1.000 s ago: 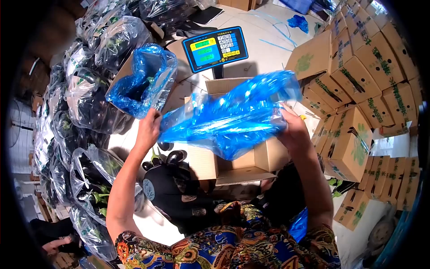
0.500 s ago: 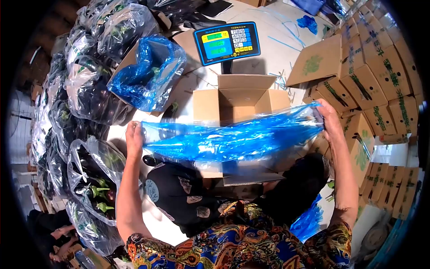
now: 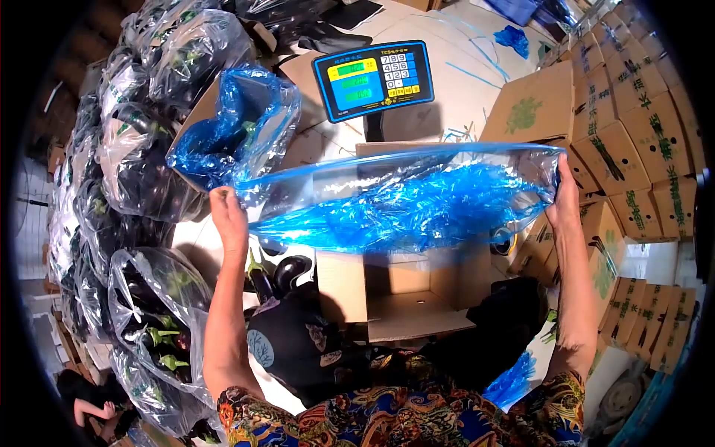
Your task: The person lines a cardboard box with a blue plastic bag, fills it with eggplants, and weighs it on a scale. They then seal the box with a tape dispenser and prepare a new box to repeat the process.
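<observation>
Head view, looking down past patterned sleeves. Left hand closed on one edge of blue plastic bag, fingers pinched around the film. Right hand gripping the opposite edge, arm stretched out to the side. Bag pulled wide between the two hands, mouth opened toward the camera, held in the air above open cardboard box, not touching it. Box flaps folded outward, inside bare with a small hole in the near flap. Directly behind the bag, digital scale display on a post, screen lit in green and yellow with a number pad to its right. Beside the left hand, up and to the left, second box lined with blue plastic, liner crumpled open. Farther left, clear bags of dark eggplants piled in a tall heap, green stems showing through the film. Just beside the left forearm, a few loose eggplants on the white surface. On the right, stacked cartons with green print, closed, rising in rows. At the bottom left corner, another person's hand, low and well apart.
</observation>
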